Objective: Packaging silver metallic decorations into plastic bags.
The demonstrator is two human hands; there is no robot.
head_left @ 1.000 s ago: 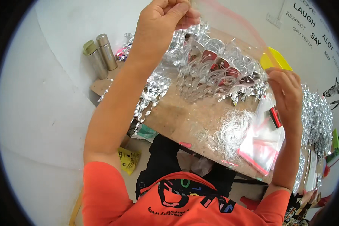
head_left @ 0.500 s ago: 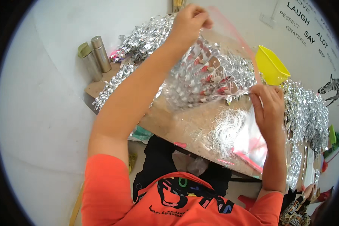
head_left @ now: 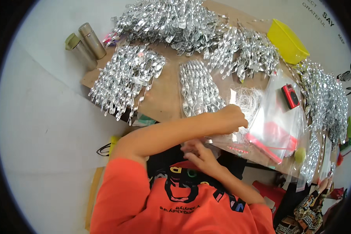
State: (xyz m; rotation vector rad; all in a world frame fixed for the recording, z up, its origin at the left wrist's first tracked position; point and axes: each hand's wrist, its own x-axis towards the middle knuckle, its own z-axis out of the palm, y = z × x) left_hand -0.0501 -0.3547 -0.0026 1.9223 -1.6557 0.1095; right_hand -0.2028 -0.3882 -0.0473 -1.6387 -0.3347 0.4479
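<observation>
My left arm reaches across the front of the table, and my left hand (head_left: 231, 118) is closed beside a bundle of white string (head_left: 250, 102). Its fingertips are turned away, so what they grip is hidden; narrow white strips or glare show above and below the fist. Under that forearm runs the lower end of a clear plastic bag (head_left: 180, 90), lying flat around rows of silver twisted strands (head_left: 200, 85). My right hand (head_left: 201, 156) is lower, by the table's near edge, slightly blurred, its fingers apart and nothing visible in them.
Heaps of silver strands (head_left: 171, 23) cover the back, with another pile (head_left: 124, 78) at left and more (head_left: 325, 101) at right. Two metal flasks (head_left: 91, 41) stand far left. A yellow bin (head_left: 286, 41), a red device (head_left: 290, 96) and pink-edged clear bags (head_left: 265, 117) are at right.
Both hands have come down from holding up a clear bag with a pink edge. The left swung right across the table; the right moved left to the near edge. A bag now lies flat.
</observation>
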